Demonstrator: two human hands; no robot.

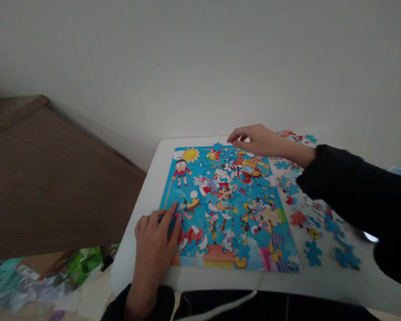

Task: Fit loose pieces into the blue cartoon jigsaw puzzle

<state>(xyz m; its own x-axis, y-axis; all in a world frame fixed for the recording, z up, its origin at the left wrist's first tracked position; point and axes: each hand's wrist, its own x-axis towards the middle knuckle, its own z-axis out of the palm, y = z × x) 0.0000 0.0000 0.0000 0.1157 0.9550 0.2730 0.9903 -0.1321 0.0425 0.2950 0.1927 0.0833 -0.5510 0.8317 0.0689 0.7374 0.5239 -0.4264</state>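
Note:
A partly assembled cartoon jigsaw puzzle (227, 209) lies on a white table (147, 223), with a blue background and a sun at its top left. My left hand (155, 240) rests at the puzzle's lower left edge, fingertips on the pieces. Whether those fingers hold a piece is hidden. My right hand (257, 140) hovers over the puzzle's top edge, fingers apart and empty. Loose blue puzzle pieces (312, 253) lie scattered on the table to the right of the puzzle.
More loose pieces (296, 134) lie beyond my right hand, near the table's far edge. A white wall (200, 58) stands behind the table. To the left is a brown wood-grain surface (53, 178), and crumpled colourful packaging (43, 276) lies low at the left.

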